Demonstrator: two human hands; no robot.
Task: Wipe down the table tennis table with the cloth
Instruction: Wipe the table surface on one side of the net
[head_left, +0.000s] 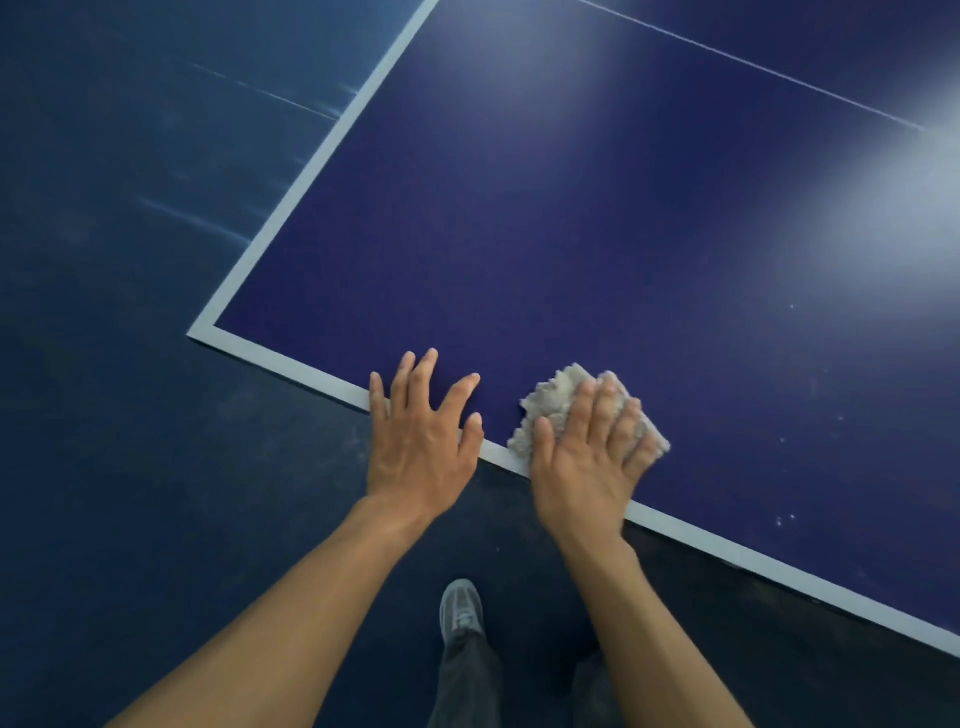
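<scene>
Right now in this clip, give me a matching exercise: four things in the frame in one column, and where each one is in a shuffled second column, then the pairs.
Things:
1. left hand
2. right hand
3. cloth
4. shoe

Places:
A. on the dark floor, below the table edge
B. under a palm, on the blue table surface
C. flat and bare on the table near its corner
D. pressing down on the pale rag

Pairs: 1-C, 2-D, 3-B, 4-A
</scene>
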